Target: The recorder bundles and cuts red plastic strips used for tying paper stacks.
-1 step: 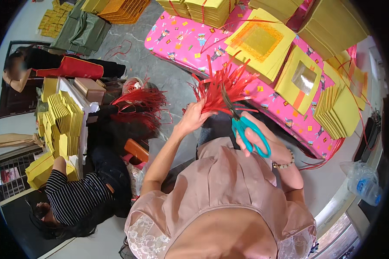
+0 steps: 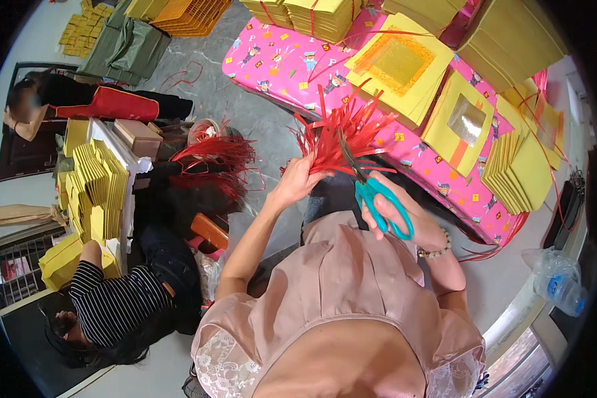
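A bundle of thin red plastic strips (image 2: 326, 136) fans out in front of me, beside the edge of the pink table. My left hand (image 2: 296, 179) is closed round its near end, and the gripped part is hidden by the fingers. In my right hand (image 2: 399, 207) is a pair of scissors (image 2: 363, 197) with teal handles, my fingers through the loops. The dark blades point away from me and lie against the right side of the strips. Whether the blades have any strip between them I cannot tell.
Stacked yellow paper sheets (image 2: 404, 60) and a fanned yellow stack (image 2: 517, 176) lie on the pink patterned cloth (image 2: 272, 63). More red strips (image 2: 215, 156) hang left. A person in stripes (image 2: 123, 295) sits near another yellow stack (image 2: 96, 176); another person (image 2: 79, 96) is beyond.
The scissors' handles have shifted very slightly to the left. Both hands keep their holds, and the red strips look the same.
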`<state>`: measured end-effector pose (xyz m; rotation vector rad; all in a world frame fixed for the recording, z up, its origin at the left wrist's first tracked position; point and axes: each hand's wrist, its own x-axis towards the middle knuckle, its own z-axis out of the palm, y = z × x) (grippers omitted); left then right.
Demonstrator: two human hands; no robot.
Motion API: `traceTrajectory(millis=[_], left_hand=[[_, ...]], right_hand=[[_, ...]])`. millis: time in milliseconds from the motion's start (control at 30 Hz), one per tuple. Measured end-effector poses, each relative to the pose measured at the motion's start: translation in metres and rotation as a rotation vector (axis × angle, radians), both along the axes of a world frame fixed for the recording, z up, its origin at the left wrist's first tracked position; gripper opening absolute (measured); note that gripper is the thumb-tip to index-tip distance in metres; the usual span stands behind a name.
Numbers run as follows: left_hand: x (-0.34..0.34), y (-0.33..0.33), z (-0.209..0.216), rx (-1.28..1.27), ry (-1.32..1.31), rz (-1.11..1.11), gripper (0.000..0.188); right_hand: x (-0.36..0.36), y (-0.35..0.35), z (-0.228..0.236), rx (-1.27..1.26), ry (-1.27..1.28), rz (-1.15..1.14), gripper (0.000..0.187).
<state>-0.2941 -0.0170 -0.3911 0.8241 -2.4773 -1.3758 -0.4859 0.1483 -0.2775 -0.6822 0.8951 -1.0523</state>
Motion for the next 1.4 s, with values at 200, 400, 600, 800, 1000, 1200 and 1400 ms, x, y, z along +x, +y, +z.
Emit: traceTrajectory(millis=[200,400,600,800,1000,1200,1400], left_hand=[[0.001,-0.002,0.000,-0.015,-0.020,-0.039,0.038],[-0.001,0.001,0.004,0.000,-0.016,-0.038,0.041],[-0.003,0.002,0.009,0.021,-0.086,-0.043,0.043],[-0.002,0.003,0.007,-0.014,-0.034,-0.055,0.042],[-0.001,0.003,0.000,-0.031,-0.038,-0.066,0.042],[0.000,0.002,0.000,-0.013,-0.047,-0.050,0.041],[0.001,0.002,0.001,-0.032,-0.056,-0.048,0.041]], right_hand=[[0.001,-0.008,-0.010,-0.002,0.083,0.013,0.052],[0.002,-0.012,-0.014,-0.014,0.105,0.002,0.056],[0.003,-0.014,-0.013,-0.054,0.115,-0.041,0.053],[0.003,-0.012,-0.016,0.028,-0.010,-0.071,0.041],[0.005,-0.007,-0.016,0.092,-0.029,-0.130,0.041],[0.004,-0.005,-0.018,0.016,-0.054,-0.180,0.041],[0.001,-0.004,-0.022,0.034,-0.102,-0.166,0.041]])
